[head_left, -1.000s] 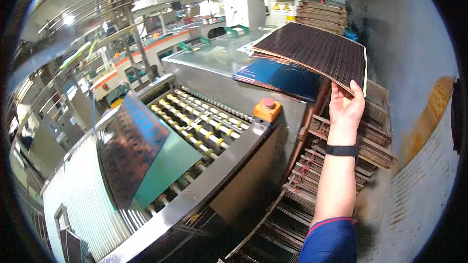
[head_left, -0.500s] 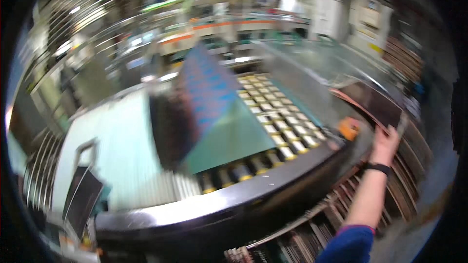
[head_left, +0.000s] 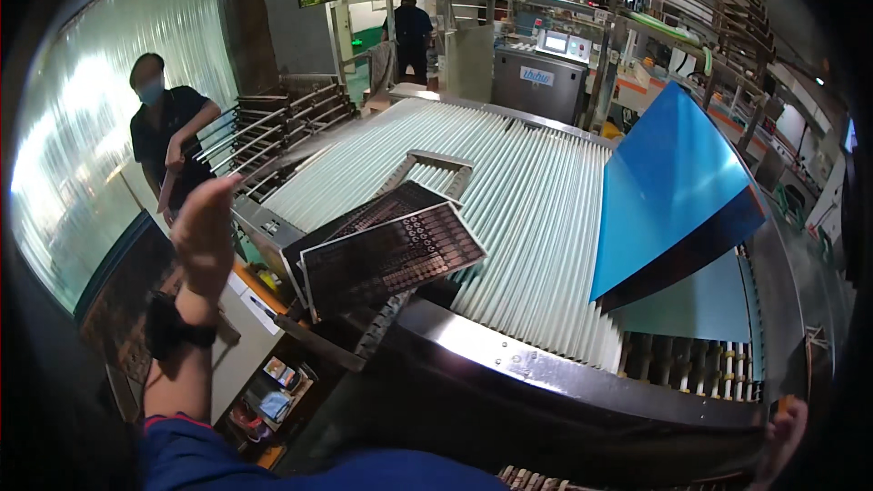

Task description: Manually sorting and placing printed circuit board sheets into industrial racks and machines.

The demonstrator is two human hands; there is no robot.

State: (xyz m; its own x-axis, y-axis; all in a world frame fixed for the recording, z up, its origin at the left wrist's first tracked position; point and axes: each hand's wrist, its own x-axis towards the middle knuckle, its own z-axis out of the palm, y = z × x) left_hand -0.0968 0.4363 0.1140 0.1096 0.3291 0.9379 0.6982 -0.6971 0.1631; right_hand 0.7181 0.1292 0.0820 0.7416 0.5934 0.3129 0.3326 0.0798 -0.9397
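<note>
My left hand is raised at the left with its fingers stretched out and nothing in it; a black band is on the wrist. Beside it lean two dark printed circuit panels, overlapping on a metal stand by the roller conveyor. At the lower right rim, my right hand is small and blurred, beside the conveyor's metal edge and a small orange thing. Its fingers do not show clearly. A large glossy blue sheet stands tilted on the conveyor's right part, over a flat teal sheet.
A masked person stands at the left by a metal rack; another person is farther back. A brown panel and a desk are near my left arm. Beyond the conveyor stands a control cabinet.
My view has swung left, bringing the circuit panels and masked person closer to the middle. A hand of mine gripped a dark panel at the right; that panel is now out of view.
</note>
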